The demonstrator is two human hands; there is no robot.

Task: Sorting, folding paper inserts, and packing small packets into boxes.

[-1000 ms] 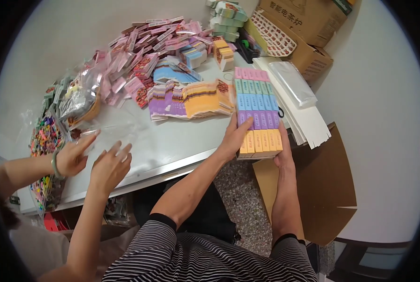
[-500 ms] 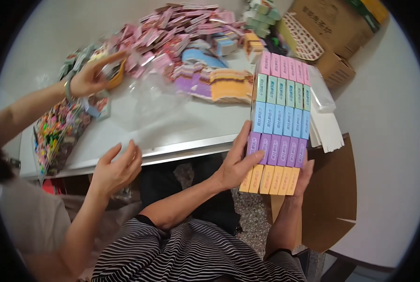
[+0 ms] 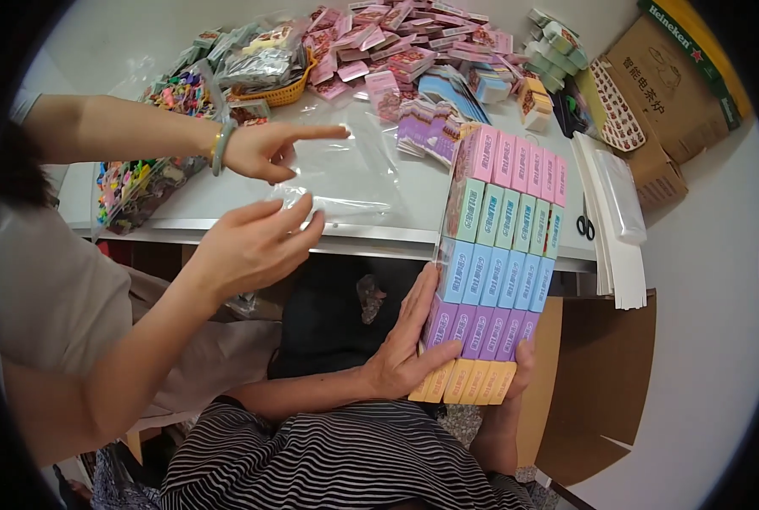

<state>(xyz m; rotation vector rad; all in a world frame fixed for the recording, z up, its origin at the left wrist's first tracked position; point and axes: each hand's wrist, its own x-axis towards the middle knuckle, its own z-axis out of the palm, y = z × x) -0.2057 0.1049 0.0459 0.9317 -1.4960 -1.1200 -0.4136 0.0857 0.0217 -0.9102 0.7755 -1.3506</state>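
A block of small cardboard boxes [image 3: 490, 276] is held tilted over the table's front edge, in bands of pink, green, blue, purple and yellow. My left hand [image 3: 409, 348] grips its lower left side, thumb across the purple and yellow boxes. Around the lower right edge, my right hand [image 3: 522, 372] is closed, its fingers partly hidden behind the block. At the left, a co-worker's two empty hands hover over a clear plastic bag [image 3: 354, 174]; one hand points a finger to the right.
Behind lies a heap of pink boxes [image 3: 413, 55], with purple cards [image 3: 428, 127] in front. A yellow basket [image 3: 282, 89] and a bag of colourful small pieces [image 3: 141, 191] are at left. To the right are black scissors [image 3: 584, 227], white strips [image 3: 622, 268] and an open carton [image 3: 600, 382].
The block and both my hands now appear lower in the picture, as the whole view has shifted. The co-worker's hands have moved right, over the plastic bag. My grip is unchanged.
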